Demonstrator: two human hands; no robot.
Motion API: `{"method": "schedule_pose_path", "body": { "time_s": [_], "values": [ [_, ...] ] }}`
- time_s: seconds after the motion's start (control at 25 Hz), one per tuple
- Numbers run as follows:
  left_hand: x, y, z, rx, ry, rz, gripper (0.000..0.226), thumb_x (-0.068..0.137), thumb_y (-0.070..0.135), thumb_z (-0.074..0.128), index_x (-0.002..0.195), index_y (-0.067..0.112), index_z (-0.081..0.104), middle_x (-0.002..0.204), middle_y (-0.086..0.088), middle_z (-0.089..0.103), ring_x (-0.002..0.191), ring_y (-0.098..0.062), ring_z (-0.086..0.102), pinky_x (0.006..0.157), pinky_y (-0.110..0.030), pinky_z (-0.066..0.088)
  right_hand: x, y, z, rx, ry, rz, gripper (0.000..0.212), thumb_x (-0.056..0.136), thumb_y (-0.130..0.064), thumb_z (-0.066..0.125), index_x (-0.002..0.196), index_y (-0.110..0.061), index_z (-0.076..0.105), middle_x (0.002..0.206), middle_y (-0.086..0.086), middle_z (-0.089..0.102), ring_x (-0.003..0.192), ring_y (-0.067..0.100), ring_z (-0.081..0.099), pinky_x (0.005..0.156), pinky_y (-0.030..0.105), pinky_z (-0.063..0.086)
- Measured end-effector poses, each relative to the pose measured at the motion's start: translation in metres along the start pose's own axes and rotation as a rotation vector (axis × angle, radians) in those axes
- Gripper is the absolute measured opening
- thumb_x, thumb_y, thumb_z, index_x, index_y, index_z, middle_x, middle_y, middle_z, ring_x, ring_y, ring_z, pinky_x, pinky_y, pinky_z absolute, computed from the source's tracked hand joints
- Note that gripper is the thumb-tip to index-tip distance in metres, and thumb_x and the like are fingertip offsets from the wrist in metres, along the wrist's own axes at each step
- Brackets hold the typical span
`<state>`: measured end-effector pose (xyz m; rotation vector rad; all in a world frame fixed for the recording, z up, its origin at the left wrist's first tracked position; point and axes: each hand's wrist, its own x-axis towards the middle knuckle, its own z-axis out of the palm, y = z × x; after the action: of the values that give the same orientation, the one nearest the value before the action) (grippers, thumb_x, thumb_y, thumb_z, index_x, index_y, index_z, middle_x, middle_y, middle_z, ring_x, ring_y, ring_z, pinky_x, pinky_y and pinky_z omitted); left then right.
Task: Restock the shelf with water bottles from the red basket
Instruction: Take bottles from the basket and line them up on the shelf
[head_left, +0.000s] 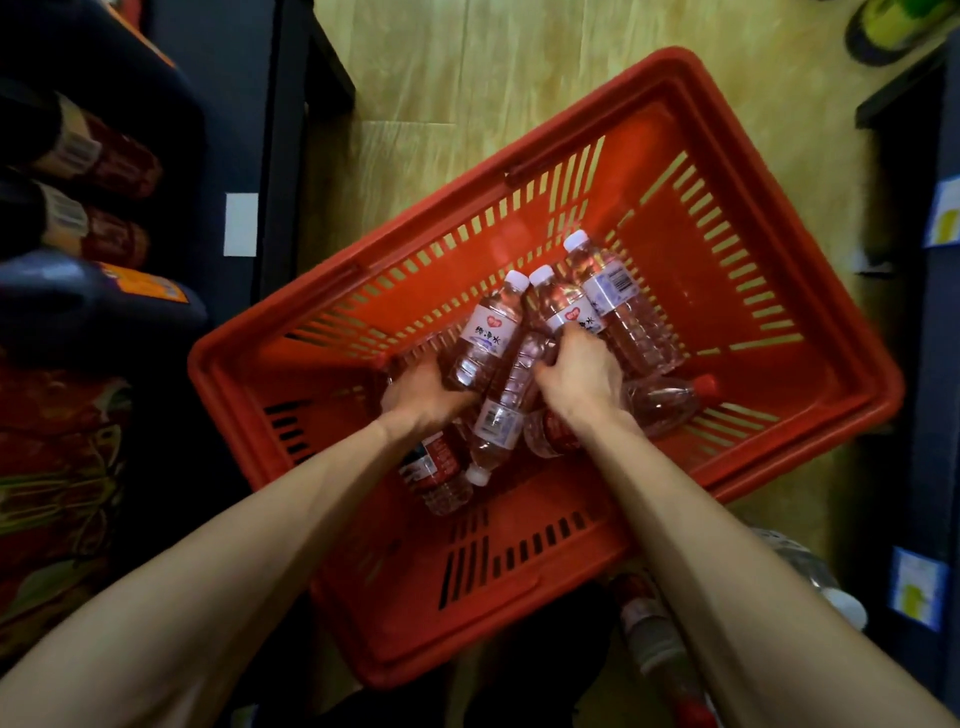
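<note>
Forearms, both mine, bare, enter from the near edge and reach down and away into the red basket (810, 291), which sits on the wooden floor (415, 78) between dark shelving at left and right.

Left hand (423, 397): low in the basket, fingers curled under the base of a white-capped water bottle (485, 335) that points up and away; grip closed around that bottle.

Right hand (584, 371): just right of the left, fingers wrapped over the body of a second white-capped bottle (558, 304); grip closed on it, thumb toward the middle of the pile.

Basket contents, counted as far as visible: the two held bottles; a third white-capped bottle with barcode (618, 306) at far right; one lying between my hands, cap toward me (504, 410); a red-labelled bottle (439, 475) near my left wrist; a red-capped bottle (670, 402) on its side under my right wrist. Six in all.

Shelf at left (104, 156): holds dark bottles with red labels; no water slot identifiable from here. More bottles (654, 639) lie on the floor at near right, beside the basket.

Progress, by judgement: early to middle. Both hands are at pickup, nothing is lifted clear, and the basket stock remains to be shelved.
</note>
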<state>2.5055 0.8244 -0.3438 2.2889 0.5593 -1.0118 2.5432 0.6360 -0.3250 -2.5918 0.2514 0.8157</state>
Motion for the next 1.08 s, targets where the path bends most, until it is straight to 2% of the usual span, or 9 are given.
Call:
{"method": "schedule_pose_path", "body": {
  "time_s": [0.08,0.24,0.4,0.56,0.76,0.92,1.0,1.08],
  "values": [
    [0.000,0.000,0.000,0.011,0.007,0.035,0.084,0.070,0.061,0.072,0.145,0.035,0.045,0.142,-0.002,0.061,0.129,-0.029,0.059,0.102,-0.039,0.047,-0.001,0.002,0.005,0.063,0.037,0.077,0.030,0.094,-0.032,0.064,0.117,-0.013,0.063,0.114,0.018,0.072,0.107,0.039,0.068,0.085,0.039,0.051],
    [0.005,-0.003,0.009,0.036,0.066,0.066,0.077,0.077,0.057,0.077,0.143,0.031,0.047,0.139,-0.003,0.063,0.126,-0.030,0.061,0.098,-0.037,0.046,-0.002,0.005,0.009,0.050,0.147,0.097,0.029,0.094,-0.034,0.065,0.116,-0.015,0.067,0.113,0.014,0.071,0.106,0.038,0.067,0.086,0.040,0.051],
    [0.013,-0.009,0.010,0.028,0.058,0.101,0.077,0.076,0.057,0.076,0.142,0.034,0.046,0.140,0.000,0.063,0.126,-0.027,0.061,0.095,-0.037,0.046,0.010,0.015,0.006,-0.020,0.247,0.126,0.050,0.086,-0.027,0.072,0.132,-0.010,0.057,0.131,0.013,0.057,0.123,0.034,0.056,0.099,0.042,0.046],
    [0.016,-0.010,0.010,0.017,0.066,0.089,0.079,0.075,0.060,0.074,0.143,0.034,0.044,0.144,0.002,0.059,0.127,-0.027,0.060,0.095,-0.038,0.045,0.025,0.017,0.010,-0.180,0.186,0.141,0.067,0.083,-0.032,0.079,0.139,-0.009,0.049,0.140,0.014,0.051,0.129,0.032,0.051,0.102,0.041,0.045],
    [0.014,-0.012,0.015,-0.118,0.226,0.082,0.077,0.076,0.068,0.071,0.140,0.031,0.048,0.143,0.000,0.058,0.128,-0.028,0.058,0.101,-0.042,0.049,0.032,0.016,0.027,-0.395,0.216,0.107,0.060,0.087,-0.029,0.076,0.136,-0.007,0.050,0.132,0.012,0.058,0.121,0.028,0.058,0.090,0.038,0.052],
    [0.016,-0.018,0.017,-0.102,0.251,0.095,0.077,0.080,0.072,0.066,0.141,0.028,0.048,0.146,0.001,0.054,0.130,-0.027,0.056,0.101,-0.047,0.050,0.039,0.013,0.038,-0.524,0.294,0.099,0.044,0.094,-0.025,0.069,0.132,-0.007,0.055,0.121,0.008,0.066,0.108,0.023,0.065,0.076,0.032,0.055],
    [0.016,-0.021,0.018,-0.098,0.242,0.112,0.073,0.082,0.074,0.062,0.140,0.031,0.048,0.146,0.003,0.054,0.130,-0.026,0.056,0.101,-0.048,0.050,0.042,0.017,0.036,-0.559,0.284,0.077,0.043,0.094,-0.025,0.069,0.131,-0.006,0.055,0.122,0.009,0.065,0.109,0.024,0.064,0.075,0.033,0.056],
    [0.012,-0.020,0.020,-0.099,0.236,0.126,0.067,0.086,0.069,0.062,0.140,0.031,0.049,0.145,0.001,0.055,0.129,-0.027,0.057,0.101,-0.046,0.049,0.041,0.020,0.028,-0.506,0.243,0.050,0.049,0.093,-0.028,0.071,0.132,-0.005,0.052,0.127,0.011,0.059,0.117,0.027,0.059,0.081,0.036,0.056]
  ]
}}
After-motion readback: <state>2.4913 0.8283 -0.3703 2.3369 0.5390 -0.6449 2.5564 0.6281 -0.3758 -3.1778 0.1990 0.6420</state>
